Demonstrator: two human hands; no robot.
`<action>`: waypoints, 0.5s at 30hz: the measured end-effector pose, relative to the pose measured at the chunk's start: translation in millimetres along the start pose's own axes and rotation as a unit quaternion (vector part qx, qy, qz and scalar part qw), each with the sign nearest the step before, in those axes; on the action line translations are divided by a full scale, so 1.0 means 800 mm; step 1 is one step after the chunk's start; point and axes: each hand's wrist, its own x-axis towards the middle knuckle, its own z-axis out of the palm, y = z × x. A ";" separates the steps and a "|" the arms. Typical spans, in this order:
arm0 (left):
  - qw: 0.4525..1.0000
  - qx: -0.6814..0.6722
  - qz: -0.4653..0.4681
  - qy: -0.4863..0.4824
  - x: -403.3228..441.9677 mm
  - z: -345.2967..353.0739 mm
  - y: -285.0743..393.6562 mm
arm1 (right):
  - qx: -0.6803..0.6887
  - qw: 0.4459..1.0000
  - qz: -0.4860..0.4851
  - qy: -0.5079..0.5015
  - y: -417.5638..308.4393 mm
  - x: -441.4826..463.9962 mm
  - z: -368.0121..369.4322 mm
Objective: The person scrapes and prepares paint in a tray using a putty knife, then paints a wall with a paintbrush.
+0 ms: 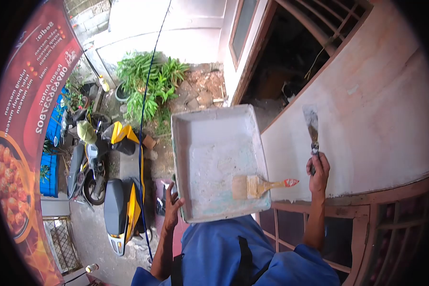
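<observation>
My right hand (319, 172) is closed around the handle of a putty knife (311, 120), its blade up against or close to the white wall (362, 124). My left hand (172, 206) grips the lower left edge of a paint tray (202, 138), the thumb at the rim and part of the fingers hidden behind it. Pale paint smears the inside of the tray. Across the tray's lower right side lies a paintbrush (252, 186), bristles inside and its red-tipped handle sticking out past the rim.
Below the wall runs a brown window frame (362, 211), with a dark opening (281, 71) above left. Yellow-and-black motorbikes (121, 209) stand on the ground at left, near green plants (150, 81). A cable (141, 128) hangs before a red banner (31, 95).
</observation>
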 end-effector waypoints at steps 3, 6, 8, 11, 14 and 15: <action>0.998 -0.053 -0.007 -0.020 0.004 -0.004 -0.005 | 0.064 0.995 0.024 -0.071 -0.015 -0.009 0.027; 0.995 -0.084 0.008 -0.053 0.013 -0.003 -0.001 | 0.072 0.986 0.051 -0.141 -0.009 -0.010 0.052; 0.991 -0.114 0.067 0.005 0.027 0.002 -0.018 | 0.111 0.973 0.098 -0.179 -0.008 -0.008 0.065; 0.994 -0.102 0.042 -0.004 0.028 0.009 0.002 | 0.107 0.966 0.098 -0.214 -0.005 -0.002 0.082; 0.994 -0.102 0.041 0.001 0.032 0.013 0.011 | 0.099 0.964 0.070 -0.237 -0.013 0.003 0.091; 0.994 -0.102 0.042 0.002 0.033 0.014 0.012 | 0.105 0.963 0.070 -0.238 -0.015 0.006 0.093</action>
